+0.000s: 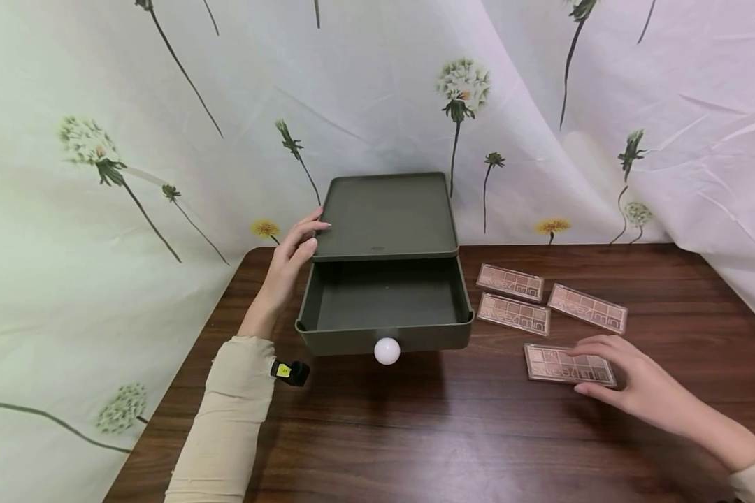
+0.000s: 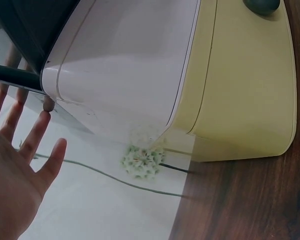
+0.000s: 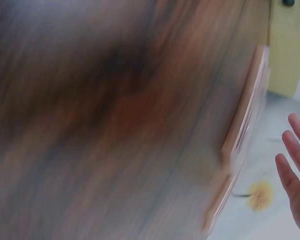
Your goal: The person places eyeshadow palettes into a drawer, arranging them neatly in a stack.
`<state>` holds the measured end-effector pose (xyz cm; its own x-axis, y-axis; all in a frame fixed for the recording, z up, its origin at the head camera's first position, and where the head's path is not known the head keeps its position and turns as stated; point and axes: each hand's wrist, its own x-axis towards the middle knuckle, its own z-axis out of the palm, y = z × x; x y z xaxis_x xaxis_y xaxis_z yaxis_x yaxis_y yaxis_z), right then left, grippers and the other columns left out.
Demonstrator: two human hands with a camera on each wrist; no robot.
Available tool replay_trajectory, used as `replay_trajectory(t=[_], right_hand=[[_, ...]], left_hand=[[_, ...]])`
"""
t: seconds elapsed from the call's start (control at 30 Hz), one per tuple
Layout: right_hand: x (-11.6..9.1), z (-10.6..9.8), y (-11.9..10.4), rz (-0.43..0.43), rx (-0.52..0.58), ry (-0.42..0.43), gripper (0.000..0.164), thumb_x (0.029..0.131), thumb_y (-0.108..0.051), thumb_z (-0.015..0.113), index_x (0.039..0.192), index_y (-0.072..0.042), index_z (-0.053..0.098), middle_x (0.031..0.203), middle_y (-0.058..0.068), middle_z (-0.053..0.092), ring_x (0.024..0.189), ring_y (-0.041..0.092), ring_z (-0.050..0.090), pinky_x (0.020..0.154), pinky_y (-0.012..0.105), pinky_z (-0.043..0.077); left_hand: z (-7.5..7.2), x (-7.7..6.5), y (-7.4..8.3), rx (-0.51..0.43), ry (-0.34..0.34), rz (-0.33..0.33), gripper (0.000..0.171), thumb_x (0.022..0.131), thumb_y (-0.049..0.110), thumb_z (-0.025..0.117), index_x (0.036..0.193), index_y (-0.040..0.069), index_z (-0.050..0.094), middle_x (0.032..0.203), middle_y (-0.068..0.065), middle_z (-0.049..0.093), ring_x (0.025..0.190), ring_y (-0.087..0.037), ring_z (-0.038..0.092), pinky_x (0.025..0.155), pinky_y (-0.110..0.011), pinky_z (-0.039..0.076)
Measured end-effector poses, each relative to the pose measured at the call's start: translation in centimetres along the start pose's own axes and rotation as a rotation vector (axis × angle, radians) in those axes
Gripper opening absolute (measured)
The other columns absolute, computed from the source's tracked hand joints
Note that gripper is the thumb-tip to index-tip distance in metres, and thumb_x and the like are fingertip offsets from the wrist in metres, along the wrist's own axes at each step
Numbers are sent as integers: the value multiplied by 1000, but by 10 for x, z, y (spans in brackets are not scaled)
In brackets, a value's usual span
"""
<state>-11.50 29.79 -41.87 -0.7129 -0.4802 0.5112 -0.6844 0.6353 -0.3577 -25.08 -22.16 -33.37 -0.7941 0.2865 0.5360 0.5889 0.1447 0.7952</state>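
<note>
The right hand (image 1: 629,381) has its thumb and fingers apart over the nearest palette (image 1: 550,365); whether they touch it I cannot tell. Left of those fingers, a drawer (image 1: 340,342) with a white knob (image 1: 386,351) is pulled out. Beyond their tips lie three more palettes (image 1: 514,314). Farther off, the left hand (image 1: 286,262), fingers spread, rests at the green box's top (image 1: 386,216), left edge.

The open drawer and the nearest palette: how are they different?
The open drawer is dark olive; the nearest palette is pinkish. The open drawer is deep, the palette thin and smaller. The open drawer has a white knob; the palette has lettering. Both look rectangular.
</note>
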Motion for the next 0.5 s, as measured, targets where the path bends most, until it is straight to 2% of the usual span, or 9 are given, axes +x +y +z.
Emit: replay_trajectory(t=[0.33, 0.5], right_hand=[[-9, -4, 38, 13, -25, -99, 66, 58, -22, 95, 118, -17, 68, 116, -5, 57, 114, 3, 43, 99, 6, 20], [-10, -1, 53, 21, -41, -160, 71, 60, -31, 95, 124, -19, 65, 117, -5, 54, 110, 4, 42, 93, 11, 26]], left_hand=[[0, -1, 1, 4, 2, 3, 40, 102, 14, 40, 135, -5, 53, 158, -4, 33, 145, -19, 28, 111, -34, 27], [1, -1, 1, 11, 3, 11, 40, 102, 15, 41, 135, -5, 53, 158, -4, 34, 145, -18, 28, 111, -33, 27]])
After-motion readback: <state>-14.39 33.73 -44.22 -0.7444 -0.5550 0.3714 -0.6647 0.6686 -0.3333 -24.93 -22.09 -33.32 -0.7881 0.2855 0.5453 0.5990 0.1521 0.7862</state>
